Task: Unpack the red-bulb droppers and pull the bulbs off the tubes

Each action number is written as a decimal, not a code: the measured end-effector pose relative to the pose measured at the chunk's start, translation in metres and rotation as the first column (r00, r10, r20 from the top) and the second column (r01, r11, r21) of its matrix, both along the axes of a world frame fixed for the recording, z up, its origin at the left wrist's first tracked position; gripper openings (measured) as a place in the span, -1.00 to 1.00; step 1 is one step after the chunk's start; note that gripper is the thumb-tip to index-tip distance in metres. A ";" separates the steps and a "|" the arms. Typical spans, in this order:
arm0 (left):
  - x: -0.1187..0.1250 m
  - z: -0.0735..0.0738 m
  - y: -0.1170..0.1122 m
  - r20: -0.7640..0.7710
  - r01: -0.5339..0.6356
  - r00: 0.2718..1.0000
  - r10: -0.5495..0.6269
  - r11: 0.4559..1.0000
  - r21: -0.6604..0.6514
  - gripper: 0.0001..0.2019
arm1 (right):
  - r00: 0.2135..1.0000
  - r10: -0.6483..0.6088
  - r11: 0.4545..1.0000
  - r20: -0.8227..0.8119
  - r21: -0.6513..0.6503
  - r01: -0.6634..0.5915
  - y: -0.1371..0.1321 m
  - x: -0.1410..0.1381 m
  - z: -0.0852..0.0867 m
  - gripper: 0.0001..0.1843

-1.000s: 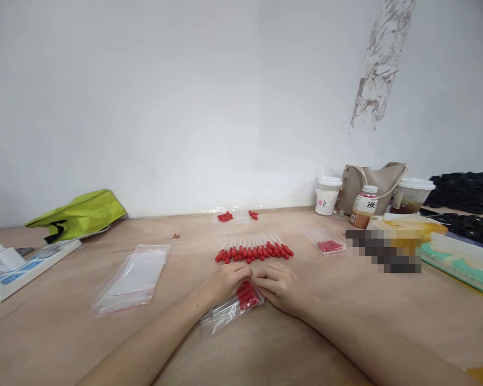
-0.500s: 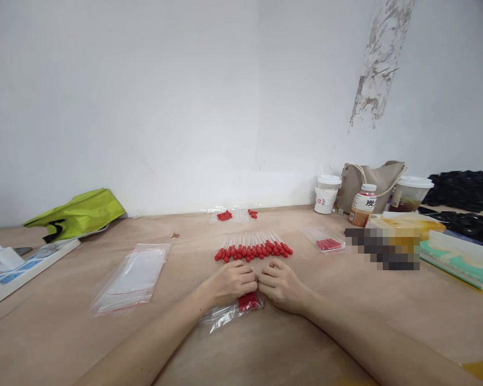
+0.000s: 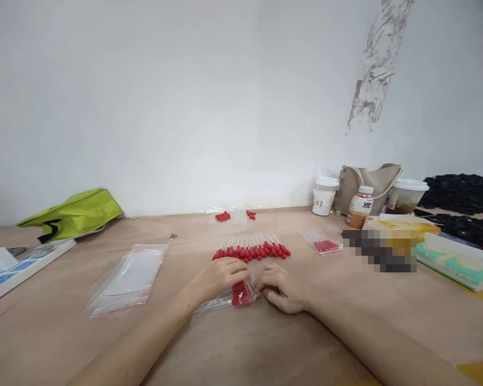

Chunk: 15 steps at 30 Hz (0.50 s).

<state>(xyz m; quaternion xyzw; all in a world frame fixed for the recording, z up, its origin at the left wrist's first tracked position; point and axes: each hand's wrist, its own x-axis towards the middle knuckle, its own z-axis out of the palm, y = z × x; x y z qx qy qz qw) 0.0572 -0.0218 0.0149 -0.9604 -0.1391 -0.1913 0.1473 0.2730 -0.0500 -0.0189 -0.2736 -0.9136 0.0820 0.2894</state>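
A clear zip bag [image 3: 219,301] with red-capped droppers inside lies on the wooden table [image 3: 265,343] in front of me. My left hand [image 3: 217,277] rests on top of it, fingers curled and pinching its upper edge. My right hand [image 3: 282,288] grips the bag's right end, fingers bent against the table. Just beyond my hands a row of loose droppers with red bulbs [image 3: 251,249] lies side by side.
A stack of empty zip bags [image 3: 126,279] lies to the left, a filled bag [image 3: 324,244] to the right, two more [image 3: 233,216] by the wall. A green bag [image 3: 70,213] and power strip [image 3: 20,265] sit far left; cups, a bottle [image 3: 358,206], a beige handbag and boxes far right.
Both hands have slid a little along the bag's top edge. The bag has turned flatter and more level, with its red caps now showing between my hands.
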 end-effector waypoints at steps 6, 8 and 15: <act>-0.020 -0.007 -0.030 0.104 -0.168 0.961 0.256 0.840 -0.515 -0.76 | 0.967 -0.159 0.955 -0.197 -0.279 0.100 0.002 -0.014 -0.001 -0.80; -0.032 -0.010 -0.038 0.084 -0.163 0.962 0.261 0.791 -0.590 -0.71 | 0.964 -0.168 0.947 -0.208 -0.306 0.099 0.003 -0.019 -0.001 -0.81; -0.037 -0.024 -0.038 0.093 -0.171 0.954 0.285 0.773 -0.611 -0.52 | 0.964 -0.174 0.923 -0.199 -0.375 0.089 0.001 -0.022 0.002 -0.84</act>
